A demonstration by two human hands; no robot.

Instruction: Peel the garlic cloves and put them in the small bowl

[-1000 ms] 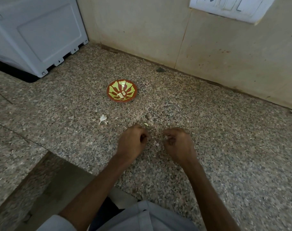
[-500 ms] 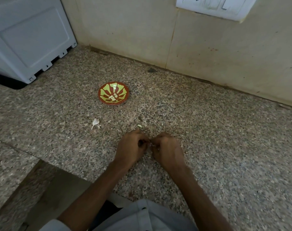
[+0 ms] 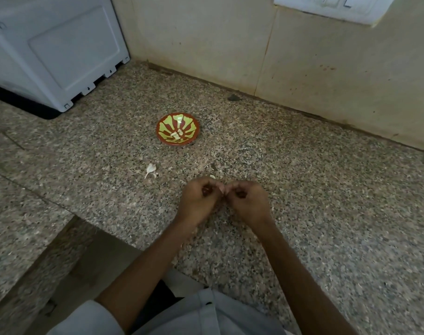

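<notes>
Your L hand (image 3: 198, 201) & R hand (image 3: 248, 201), fingers curled, pinch a pale garlic clove (image 3: 221, 189) btwn them, near side of small bowl (image 3: 166, 123).

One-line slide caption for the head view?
Left hand and right hand pinch a pale garlic clove over the speckled granite counter, short of a red-and-yellow patterned small bowl holding peeled cloves.

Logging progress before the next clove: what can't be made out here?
Hidden, head view: clove, all but a pale sliver, behind curled fingers of left hand and right hand; peeled or not, unclear.
Too small: pieces in the bowl, not countable.
Cut off: switch plate by the top edge, appliance by the left edge.
</notes>
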